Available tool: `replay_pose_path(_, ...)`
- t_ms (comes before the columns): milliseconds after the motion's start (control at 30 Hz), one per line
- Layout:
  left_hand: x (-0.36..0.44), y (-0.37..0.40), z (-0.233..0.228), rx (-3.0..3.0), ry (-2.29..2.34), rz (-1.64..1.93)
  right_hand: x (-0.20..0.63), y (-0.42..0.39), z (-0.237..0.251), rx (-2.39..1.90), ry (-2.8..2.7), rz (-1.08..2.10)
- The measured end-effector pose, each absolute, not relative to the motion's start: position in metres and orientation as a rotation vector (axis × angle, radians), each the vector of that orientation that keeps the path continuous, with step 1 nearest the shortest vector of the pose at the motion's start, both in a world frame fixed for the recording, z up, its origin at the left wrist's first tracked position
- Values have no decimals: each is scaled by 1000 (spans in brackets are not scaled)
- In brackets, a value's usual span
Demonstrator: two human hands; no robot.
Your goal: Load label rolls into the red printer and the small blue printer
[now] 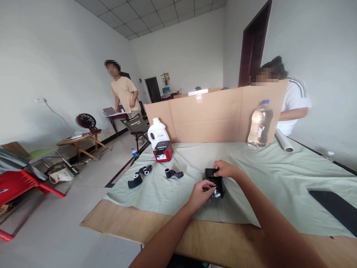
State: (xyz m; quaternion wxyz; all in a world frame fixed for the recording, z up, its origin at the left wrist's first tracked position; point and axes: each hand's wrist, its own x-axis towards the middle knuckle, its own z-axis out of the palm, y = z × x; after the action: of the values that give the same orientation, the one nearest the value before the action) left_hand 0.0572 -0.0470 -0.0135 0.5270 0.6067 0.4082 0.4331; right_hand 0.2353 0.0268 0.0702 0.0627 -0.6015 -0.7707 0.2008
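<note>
A small black box-shaped device (211, 172) lies on the pale green cloth in front of me. Its near end has a shiny, glinting part (216, 192); what this is I cannot make out. My left hand (201, 192) grips the near left side, thumb and forefinger pinched close to the shiny part. At the far right edge, my right hand (225, 169) has its fingers curled onto the device. Left of it on the cloth lie a black ribbon roll (174, 173) with a loose tail and more black rolls (135, 181) with white cores.
A red and black boxy machine (163, 152) stands before a white jug (158, 132). Behind, a cardboard screen (206, 119) crosses the table, with a large clear bottle (260, 124) and a film roll (284, 141) at right. A dark phone-like slab (334, 209) lies right. Two people are beyond.
</note>
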Motion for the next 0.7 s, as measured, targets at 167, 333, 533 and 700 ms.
replay_pose_path(167,58,-48,-13,1439,984,1040,247,38,50,-1915,-1964,1164)
replay_pose_path(333,56,-47,-15,1438,980,1058,254,37,21,-1790,-1723,1207)
replay_pose_path(533,49,-35,-14,1403,940,1224,250,7,-34,-1472,-1473,710)
replay_pose_path(700,32,-27,-19,1797,1131,1129,241,-10,-50,-1418,-1477,469)
